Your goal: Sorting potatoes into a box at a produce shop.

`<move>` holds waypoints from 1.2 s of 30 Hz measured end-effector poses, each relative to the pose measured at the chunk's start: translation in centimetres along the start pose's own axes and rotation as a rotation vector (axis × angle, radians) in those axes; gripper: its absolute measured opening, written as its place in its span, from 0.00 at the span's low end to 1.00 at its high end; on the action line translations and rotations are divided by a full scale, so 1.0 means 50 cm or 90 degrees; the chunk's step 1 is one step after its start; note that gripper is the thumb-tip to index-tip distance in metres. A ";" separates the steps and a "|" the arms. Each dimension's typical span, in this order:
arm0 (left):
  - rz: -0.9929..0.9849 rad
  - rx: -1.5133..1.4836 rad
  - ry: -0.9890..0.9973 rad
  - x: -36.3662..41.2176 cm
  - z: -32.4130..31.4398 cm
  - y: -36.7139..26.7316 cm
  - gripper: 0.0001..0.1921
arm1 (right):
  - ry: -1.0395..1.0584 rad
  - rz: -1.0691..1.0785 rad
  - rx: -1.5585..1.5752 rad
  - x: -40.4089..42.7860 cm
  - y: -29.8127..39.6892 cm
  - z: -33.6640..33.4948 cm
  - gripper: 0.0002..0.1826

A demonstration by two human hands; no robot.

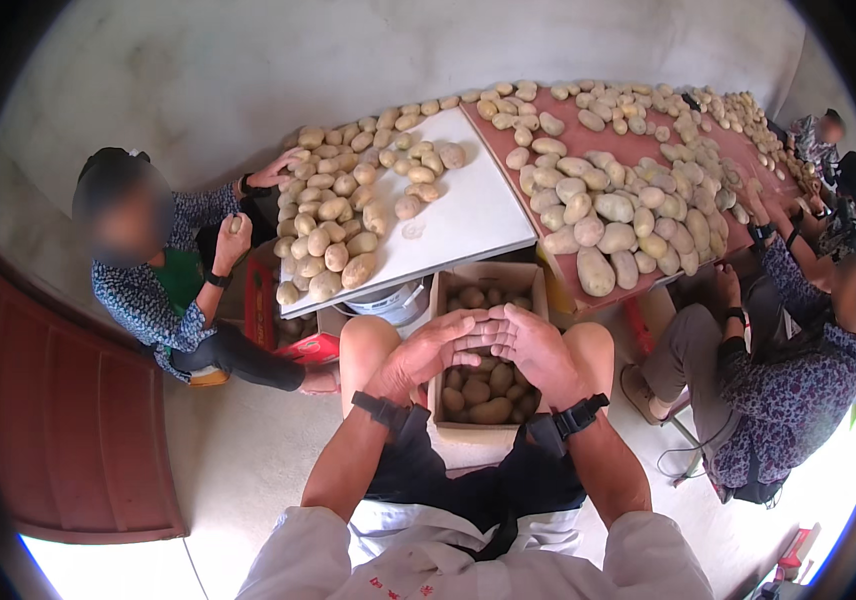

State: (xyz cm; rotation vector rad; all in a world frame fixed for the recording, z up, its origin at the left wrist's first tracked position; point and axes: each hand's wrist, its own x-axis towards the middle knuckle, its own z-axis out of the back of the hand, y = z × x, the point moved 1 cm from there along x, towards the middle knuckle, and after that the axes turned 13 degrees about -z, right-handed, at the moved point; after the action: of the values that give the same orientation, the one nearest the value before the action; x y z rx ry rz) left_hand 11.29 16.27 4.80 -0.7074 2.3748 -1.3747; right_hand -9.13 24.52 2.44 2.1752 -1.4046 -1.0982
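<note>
My left hand [435, 341] and my right hand [537, 345] meet between my knees, their extended fingers overlapping at the tips. I see nothing held in either one. Below them stands a cardboard box [488, 433] with potatoes [489, 390] in it; my hands hide its middle. Just beyond the box, potatoes [334, 214] lie heaped on the left half of a white tabletop [458, 202]. A larger pile of potatoes [623, 217] covers much of the adjoining red-brown tabletop [499, 139]. Each of my wrists wears a black strap.
At left, a seated person [173, 262] holds a potato in one hand and reaches to the pile with the other. Several people, one nearer person [788, 390] among them, sit along the right. A bucket [390, 304] stands under the white table. A red-brown door panel [68, 420] fills the lower left.
</note>
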 end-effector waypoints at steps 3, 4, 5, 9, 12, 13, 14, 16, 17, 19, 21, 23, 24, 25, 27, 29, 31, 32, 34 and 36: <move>0.002 -0.008 0.011 0.007 0.004 0.004 0.35 | -0.055 -0.012 0.011 0.003 0.003 -0.001 0.18; -0.001 -0.019 0.018 0.007 0.006 0.005 0.34 | -0.017 0.000 0.011 0.002 0.004 -0.001 0.18; 0.002 -0.012 -0.001 0.007 0.007 0.007 0.34 | -0.004 -0.003 0.018 0.000 0.003 -0.001 0.18; 0.000 -0.045 -0.014 0.006 0.008 0.017 0.34 | 0.031 0.052 -0.034 -0.007 -0.003 0.010 0.18; 0.002 -0.022 -0.023 0.015 0.011 0.020 0.35 | 0.060 0.064 0.001 0.000 -0.005 0.020 0.18; 0.012 -0.020 -0.032 0.020 0.012 0.021 0.35 | 0.023 0.027 0.040 0.005 -0.004 0.022 0.18; -0.001 -0.027 -0.029 0.021 0.010 0.021 0.35 | 0.036 0.022 0.062 0.007 -0.002 0.021 0.19; -0.004 -0.042 -0.064 0.023 0.004 0.019 0.34 | 0.005 -0.005 0.103 0.011 0.007 0.016 0.20; -0.005 -0.045 -0.082 0.026 0.000 0.013 0.34 | -0.015 -0.023 0.131 0.012 0.014 0.010 0.20; -0.026 -0.059 -0.120 0.037 -0.008 -0.011 0.35 | -0.051 0.012 0.157 0.020 0.043 -0.009 0.22; -0.071 -0.051 -0.132 0.058 -0.018 -0.048 0.36 | -0.083 0.049 0.169 0.033 0.084 -0.038 0.23; -0.091 -0.022 -0.153 0.096 -0.027 -0.092 0.37 | -0.089 0.090 0.164 0.051 0.133 -0.074 0.23; -0.111 -0.013 -0.151 0.116 -0.033 -0.115 0.38 | -0.089 0.115 0.165 0.060 0.159 -0.094 0.23; -0.123 -0.012 -0.156 0.137 -0.039 -0.135 0.38 | -0.091 0.137 0.163 0.067 0.186 -0.110 0.23; -0.186 0.054 -0.115 0.166 -0.045 -0.173 0.38 | -0.062 0.175 0.182 0.085 0.238 -0.133 0.22; -0.224 0.063 -0.087 0.189 -0.041 -0.200 0.33 | 0.015 0.235 0.166 0.087 0.275 -0.134 0.18; -0.179 0.076 -0.125 0.215 -0.028 -0.200 0.32 | 0.000 0.226 0.159 0.092 0.278 -0.118 0.18; -0.136 0.089 -0.125 0.226 -0.015 -0.199 0.32 | -0.041 0.201 0.175 0.090 0.266 -0.102 0.17; -0.077 0.139 -0.170 0.239 0.026 -0.196 0.31 | -0.069 0.180 0.188 0.094 0.229 -0.081 0.16; -0.060 0.182 -0.210 0.258 0.078 -0.175 0.33 | -0.081 0.122 0.216 0.102 0.228 -0.044 0.15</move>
State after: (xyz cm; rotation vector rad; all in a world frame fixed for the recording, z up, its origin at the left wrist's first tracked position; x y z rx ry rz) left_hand 4.77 2.64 10.27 -0.8929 1.8690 -1.4662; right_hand -13.51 14.51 8.86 2.1586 -1.9351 -1.0026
